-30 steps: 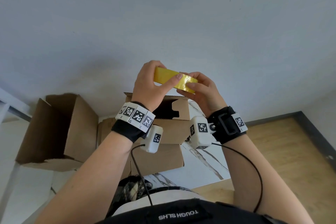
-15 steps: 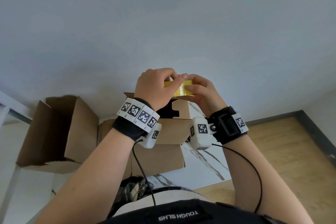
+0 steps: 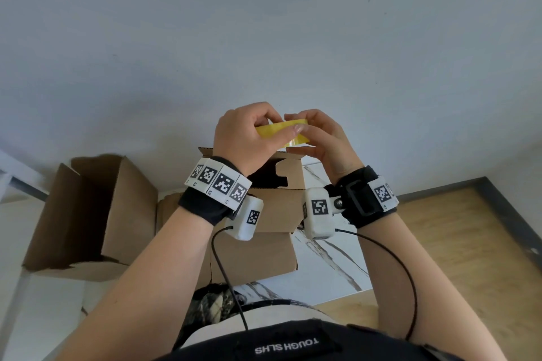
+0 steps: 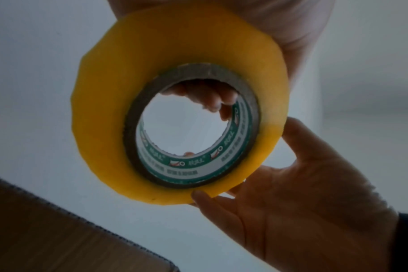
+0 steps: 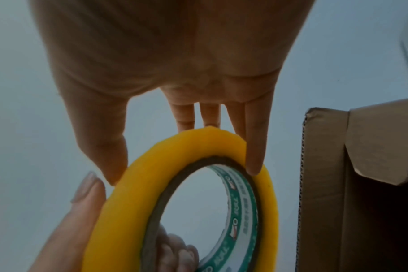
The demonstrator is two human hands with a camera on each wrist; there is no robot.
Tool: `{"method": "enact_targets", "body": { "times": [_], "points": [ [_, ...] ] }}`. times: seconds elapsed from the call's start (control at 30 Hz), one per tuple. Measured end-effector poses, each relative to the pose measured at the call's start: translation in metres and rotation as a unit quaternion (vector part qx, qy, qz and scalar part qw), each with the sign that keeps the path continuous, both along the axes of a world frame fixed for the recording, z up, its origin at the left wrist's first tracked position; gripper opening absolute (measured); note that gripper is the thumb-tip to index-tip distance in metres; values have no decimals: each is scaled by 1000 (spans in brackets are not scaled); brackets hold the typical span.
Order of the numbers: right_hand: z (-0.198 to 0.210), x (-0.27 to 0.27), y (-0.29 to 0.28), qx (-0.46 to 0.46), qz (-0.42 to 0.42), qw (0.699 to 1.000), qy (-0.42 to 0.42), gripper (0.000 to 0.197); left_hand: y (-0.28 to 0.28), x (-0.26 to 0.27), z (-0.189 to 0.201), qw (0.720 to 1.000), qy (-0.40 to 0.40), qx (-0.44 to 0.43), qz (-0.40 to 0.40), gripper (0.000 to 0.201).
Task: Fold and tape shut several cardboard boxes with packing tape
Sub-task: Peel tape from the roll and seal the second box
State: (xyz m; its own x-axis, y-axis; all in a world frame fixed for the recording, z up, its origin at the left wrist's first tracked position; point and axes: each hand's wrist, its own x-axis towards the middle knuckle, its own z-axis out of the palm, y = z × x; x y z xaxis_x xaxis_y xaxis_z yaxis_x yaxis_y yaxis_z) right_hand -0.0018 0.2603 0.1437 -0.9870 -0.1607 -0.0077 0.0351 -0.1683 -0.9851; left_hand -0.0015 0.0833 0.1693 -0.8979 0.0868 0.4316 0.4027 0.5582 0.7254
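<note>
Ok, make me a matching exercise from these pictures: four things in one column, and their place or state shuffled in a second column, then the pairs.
Things
1. tape roll
2. open box on the left
3. box with a notched flap
4. left hand

Places or states
A. lies on its side, opening toward the middle of the scene
B. grips the roll with the thumb across its outer face
C. held up between both hands, yellow with a green-printed core
D. stands below the raised hands, its top still open

Pairs: 1-C, 2-A, 3-D, 4-B
</note>
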Motion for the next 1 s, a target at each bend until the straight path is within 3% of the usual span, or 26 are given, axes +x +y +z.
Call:
{"method": "enact_targets", "body": {
  "times": [0.23, 0.37, 0.43, 0.5, 0.57, 0.67, 0.77, 0.87, 1.0],
  "points": [
    [-10, -2, 9, -43, -1, 999, -30, 40, -8, -2, 1, 981, -48, 173, -67, 34],
    [-7, -2, -3, -33, 42, 998, -30, 72, -10, -1, -2, 959, -70, 258, -95, 37],
    [-4, -2, -6, -52, 50, 997, -32, 69, -11, -2, -6, 949, -81, 289, -93, 40],
    [0, -2, -8, -64, 56, 996, -33, 52, -14, -2, -9, 953, -80, 277, -93, 41],
    [2, -1, -9, -65, 49, 996, -35, 37, -16, -1, -11, 970, -73, 213, -95, 43],
    [2, -1, -9, -76, 29, 996, -31, 34, -18, -1, -5, 988, -93, 85, -87, 50],
    [1, -1, -11, -84, 26, 996, -21, 32, -14, 0, 3, 989, -141, 9, -45, 66],
    [2, -2, -13, -95, 28, 995, -19, 31, -12, 0, 6, 986, -164, 31, -15, 76],
    [2, -2, -12, -98, 44, 994, -25, 34, -18, -3, 3, 968, -199, 151, -30, 57]
  ]
}}
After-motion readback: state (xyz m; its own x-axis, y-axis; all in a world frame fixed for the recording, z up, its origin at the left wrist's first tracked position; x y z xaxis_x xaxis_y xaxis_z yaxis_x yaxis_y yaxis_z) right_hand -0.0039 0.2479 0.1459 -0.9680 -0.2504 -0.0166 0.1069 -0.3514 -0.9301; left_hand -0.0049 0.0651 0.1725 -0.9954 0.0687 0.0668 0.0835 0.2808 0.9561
